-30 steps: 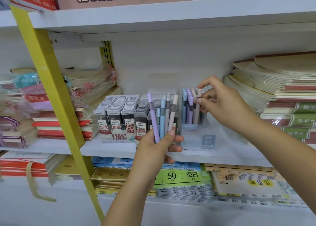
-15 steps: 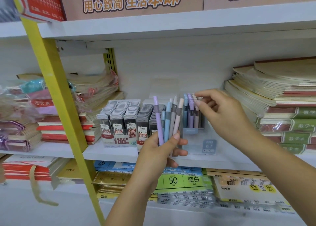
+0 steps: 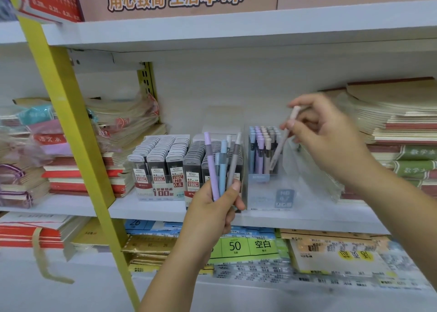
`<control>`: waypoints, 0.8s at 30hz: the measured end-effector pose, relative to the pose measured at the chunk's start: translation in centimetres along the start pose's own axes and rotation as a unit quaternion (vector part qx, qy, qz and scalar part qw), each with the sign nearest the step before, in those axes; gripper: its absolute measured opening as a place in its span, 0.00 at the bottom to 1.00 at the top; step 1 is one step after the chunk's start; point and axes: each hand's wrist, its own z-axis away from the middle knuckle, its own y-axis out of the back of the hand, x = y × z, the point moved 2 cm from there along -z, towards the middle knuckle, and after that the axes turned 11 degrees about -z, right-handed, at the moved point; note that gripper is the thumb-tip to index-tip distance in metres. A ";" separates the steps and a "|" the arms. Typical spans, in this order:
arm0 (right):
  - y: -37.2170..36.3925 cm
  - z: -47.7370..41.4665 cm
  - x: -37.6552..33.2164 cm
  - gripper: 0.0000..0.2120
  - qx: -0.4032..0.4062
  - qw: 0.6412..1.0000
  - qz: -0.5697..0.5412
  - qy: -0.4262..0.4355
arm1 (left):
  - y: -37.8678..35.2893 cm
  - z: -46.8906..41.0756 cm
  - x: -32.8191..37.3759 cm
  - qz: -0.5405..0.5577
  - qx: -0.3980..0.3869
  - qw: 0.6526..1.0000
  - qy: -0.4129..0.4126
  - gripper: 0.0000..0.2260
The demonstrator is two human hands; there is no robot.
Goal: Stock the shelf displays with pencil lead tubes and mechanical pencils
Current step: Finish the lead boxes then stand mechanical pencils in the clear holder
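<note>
My left hand (image 3: 214, 207) grips a fan of several mechanical pencils (image 3: 221, 165), purple, blue and grey, upright in front of the middle shelf. My right hand (image 3: 331, 136) pinches one pale pink-grey pencil (image 3: 282, 141), tilted, its lower tip at the right side of the clear pencil display box (image 3: 269, 193). That box holds rows of upright pastel pencils (image 3: 261, 151). To its left stand two display boxes of pencil lead tubes (image 3: 163, 162), packed in rows with grey and black caps.
A yellow ladder rail (image 3: 71, 127) slants across the left. Stacked notebooks (image 3: 402, 127) fill the shelf's right side, bagged notebooks (image 3: 118, 122) the left. The shelf above (image 3: 236, 25) carries cartons. Paper packs (image 3: 248, 248) lie on the shelf below.
My right hand has lifted from the tops of the pencils in the clear box and now holds one pale pencil tilted at the box's right side. The left hand's bundle has one pencil fewer.
</note>
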 end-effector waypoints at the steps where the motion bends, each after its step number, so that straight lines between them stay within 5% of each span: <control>1: -0.5 0.2 0.4 0.14 -0.028 0.999 0.037 -0.013 | 0.0 0.0 0.0 0.000 0.000 1.000 0.000 0.10; 12: -2.1 1.2 0.6 0.14 -0.099 0.989 0.107 -0.014 | 0.1 -0.3 -0.6 0.002 0.001 1.000 0.011 0.06; 24: -3.3 1.3 3.2 0.15 -0.041 0.981 0.187 -0.016 | 0.0 -0.1 -0.6 0.007 -0.003 1.000 0.015 0.09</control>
